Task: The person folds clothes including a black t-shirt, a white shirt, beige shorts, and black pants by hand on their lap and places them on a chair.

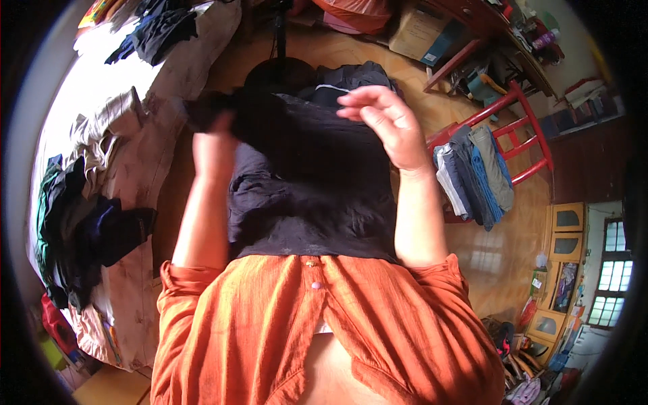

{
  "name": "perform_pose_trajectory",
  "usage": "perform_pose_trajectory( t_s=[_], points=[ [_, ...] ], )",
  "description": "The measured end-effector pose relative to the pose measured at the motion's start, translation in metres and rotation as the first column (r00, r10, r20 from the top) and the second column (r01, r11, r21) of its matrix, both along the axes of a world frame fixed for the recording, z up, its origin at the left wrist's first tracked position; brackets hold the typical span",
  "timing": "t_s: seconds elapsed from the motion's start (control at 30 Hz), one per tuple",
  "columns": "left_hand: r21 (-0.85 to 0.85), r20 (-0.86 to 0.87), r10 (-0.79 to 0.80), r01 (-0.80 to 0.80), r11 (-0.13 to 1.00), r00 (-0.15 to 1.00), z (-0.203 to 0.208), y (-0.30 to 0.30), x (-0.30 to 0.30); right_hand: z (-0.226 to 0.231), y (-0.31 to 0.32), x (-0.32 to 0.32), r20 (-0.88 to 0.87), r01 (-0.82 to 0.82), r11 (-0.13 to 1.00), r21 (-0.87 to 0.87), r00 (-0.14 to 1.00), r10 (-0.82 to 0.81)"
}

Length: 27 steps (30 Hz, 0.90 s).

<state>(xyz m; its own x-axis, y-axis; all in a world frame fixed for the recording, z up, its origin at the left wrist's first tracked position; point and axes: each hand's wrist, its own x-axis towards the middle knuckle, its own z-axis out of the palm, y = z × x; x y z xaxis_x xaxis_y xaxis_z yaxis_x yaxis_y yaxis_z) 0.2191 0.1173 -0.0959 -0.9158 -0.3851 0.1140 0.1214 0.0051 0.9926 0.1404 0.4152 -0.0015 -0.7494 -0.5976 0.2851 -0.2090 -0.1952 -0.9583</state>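
A black garment (310, 223) is spread in front of my orange shirt, apparently over my lap. My left hand (219, 128), smeared by motion, grips a raised dark part of it at the upper left; that cloth hides the fingertips. On the other side, my right hand (385, 121) is held above the garment's upper right, open, its fingers slightly bent and apart, with nothing in them. A thin white cord or strip (332, 88) shows on the dark cloth just beyond my right fingers.
Left is a bed (135, 270) with beige clothes (104, 138), a heap of dark clothes (88, 229) and more dark clothing (158, 34). Folded trousers (476, 172) hang over a red chair (533, 128) at right. Ahead are a black stand (280, 40) and a cardboard box (418, 34).
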Motion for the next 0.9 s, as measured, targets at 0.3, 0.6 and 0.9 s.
perform_pose_trajectory(
  t_s=[0.3,0.6,0.9],
  points=[
    [0.905,0.11,0.345,-0.237,0.352,0.932,-0.21,-0.28,0.129,-0.081,-0.019,0.017,-0.249,0.145,0.862,0.485,0.968,-0.023],
    [0.942,0.123,0.313,-0.21,0.262,0.942,-0.187,-0.232,0.139,-0.098,-0.116,0.041,-0.75,0.31,0.807,0.502,0.62,0.228],
    [0.96,-0.038,0.426,-0.086,0.266,0.904,-0.187,-0.25,0.162,-0.078,-0.009,-0.055,0.042,0.693,0.712,0.113,0.712,-0.701]
  ],
)
